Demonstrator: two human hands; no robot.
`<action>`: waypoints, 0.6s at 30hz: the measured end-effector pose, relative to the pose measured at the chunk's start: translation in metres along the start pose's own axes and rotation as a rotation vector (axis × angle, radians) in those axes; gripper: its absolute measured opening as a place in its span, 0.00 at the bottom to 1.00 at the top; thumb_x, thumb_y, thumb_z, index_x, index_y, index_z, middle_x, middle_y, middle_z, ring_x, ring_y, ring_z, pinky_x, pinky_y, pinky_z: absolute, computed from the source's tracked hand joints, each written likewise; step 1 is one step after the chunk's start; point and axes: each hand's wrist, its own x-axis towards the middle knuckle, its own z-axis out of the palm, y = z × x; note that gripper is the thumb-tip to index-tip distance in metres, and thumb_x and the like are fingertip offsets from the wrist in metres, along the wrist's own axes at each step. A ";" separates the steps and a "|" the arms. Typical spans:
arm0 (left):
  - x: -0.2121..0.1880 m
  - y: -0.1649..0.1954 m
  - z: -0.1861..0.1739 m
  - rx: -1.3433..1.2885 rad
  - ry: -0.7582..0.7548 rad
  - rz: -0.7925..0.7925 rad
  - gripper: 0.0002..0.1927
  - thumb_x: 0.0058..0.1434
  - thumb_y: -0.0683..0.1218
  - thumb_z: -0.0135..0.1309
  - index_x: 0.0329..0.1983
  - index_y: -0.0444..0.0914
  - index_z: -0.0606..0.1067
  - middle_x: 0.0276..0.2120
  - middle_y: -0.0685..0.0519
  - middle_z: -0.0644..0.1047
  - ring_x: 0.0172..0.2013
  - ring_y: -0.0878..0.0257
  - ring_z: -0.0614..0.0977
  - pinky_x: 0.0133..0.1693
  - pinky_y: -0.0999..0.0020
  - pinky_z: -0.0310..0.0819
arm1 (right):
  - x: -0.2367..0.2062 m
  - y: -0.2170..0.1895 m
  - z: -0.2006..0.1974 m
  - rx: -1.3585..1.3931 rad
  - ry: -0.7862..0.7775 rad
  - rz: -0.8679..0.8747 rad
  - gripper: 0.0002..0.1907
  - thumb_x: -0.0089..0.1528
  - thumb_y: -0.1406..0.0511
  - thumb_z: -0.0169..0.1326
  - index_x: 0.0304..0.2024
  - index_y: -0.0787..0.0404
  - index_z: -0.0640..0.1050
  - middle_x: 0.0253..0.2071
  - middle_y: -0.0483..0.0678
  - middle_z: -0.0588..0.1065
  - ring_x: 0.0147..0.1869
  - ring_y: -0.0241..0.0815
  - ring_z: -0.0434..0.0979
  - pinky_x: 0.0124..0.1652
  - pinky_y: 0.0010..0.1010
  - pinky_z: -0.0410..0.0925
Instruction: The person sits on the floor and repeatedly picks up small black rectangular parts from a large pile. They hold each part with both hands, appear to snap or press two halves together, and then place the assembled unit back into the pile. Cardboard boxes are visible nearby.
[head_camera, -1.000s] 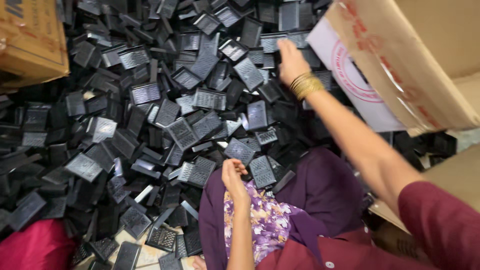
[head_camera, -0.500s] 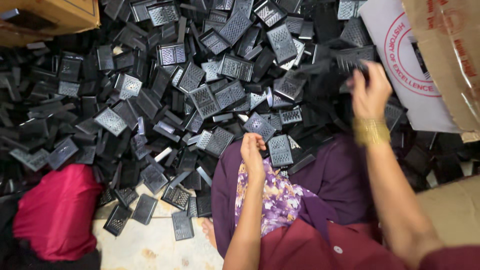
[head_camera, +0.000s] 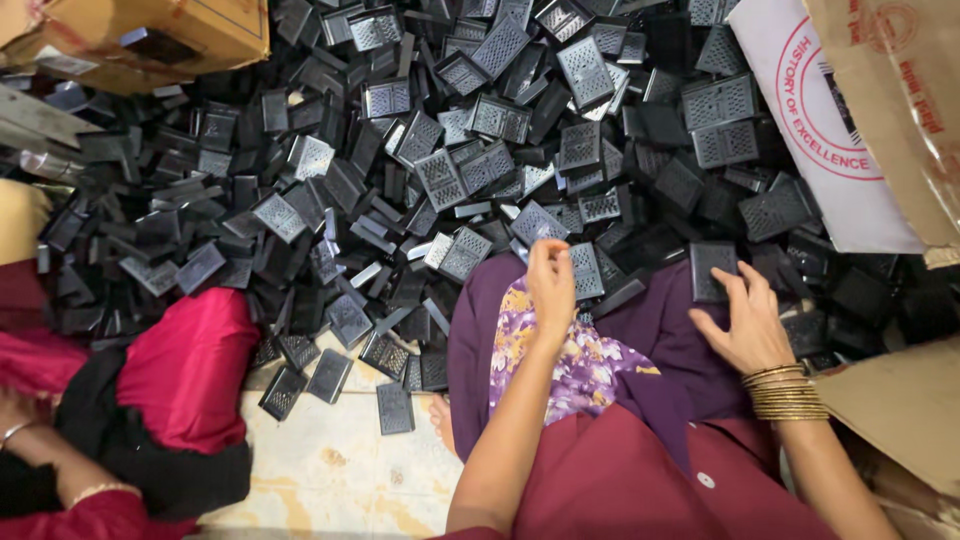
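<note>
Heaped across the floor (head_camera: 330, 480) was a wide pile of black grille plates (head_camera: 440, 180), with cardboard boxes (head_camera: 150, 35) far left. The right hand (head_camera: 745, 325) lay spread, fingertips touching one flat grille plate (head_camera: 712, 270) on the purple lap (head_camera: 660, 320); nothing was gripped. The left hand (head_camera: 550, 285) was curled, its contents not discernible. The plate was judged light, stiff and best pinched by opposite edges.

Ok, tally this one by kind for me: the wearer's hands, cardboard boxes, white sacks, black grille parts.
Wearer's hands: 2, left hand, right hand
Cardboard boxes: 3, top left, top right, lower right
White sack: 1
Black grille parts: heap, too many to count
Total counted: 6
</note>
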 end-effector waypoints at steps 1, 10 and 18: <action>-0.006 0.005 0.001 0.019 -0.018 0.032 0.05 0.67 0.41 0.49 0.42 0.36 0.73 0.36 0.48 0.75 0.33 0.60 0.77 0.36 0.66 0.72 | -0.005 0.001 0.001 -0.008 -0.012 0.011 0.39 0.52 0.54 0.65 0.62 0.62 0.71 0.67 0.67 0.63 0.67 0.68 0.64 0.60 0.51 0.64; 0.007 0.017 -0.034 0.399 0.126 0.393 0.09 0.59 0.38 0.51 0.43 0.34 0.74 0.42 0.43 0.75 0.47 0.46 0.75 0.52 0.53 0.67 | -0.009 0.008 0.006 -0.093 0.014 0.163 0.32 0.55 0.54 0.65 0.55 0.64 0.71 0.55 0.61 0.69 0.59 0.65 0.70 0.56 0.52 0.68; 0.062 -0.043 -0.115 1.022 0.110 0.103 0.26 0.48 0.41 0.63 0.52 0.36 0.72 0.47 0.40 0.74 0.50 0.41 0.73 0.47 0.45 0.66 | -0.018 0.025 0.012 -0.052 0.014 0.174 0.30 0.55 0.55 0.65 0.53 0.62 0.71 0.53 0.62 0.70 0.57 0.65 0.71 0.53 0.53 0.68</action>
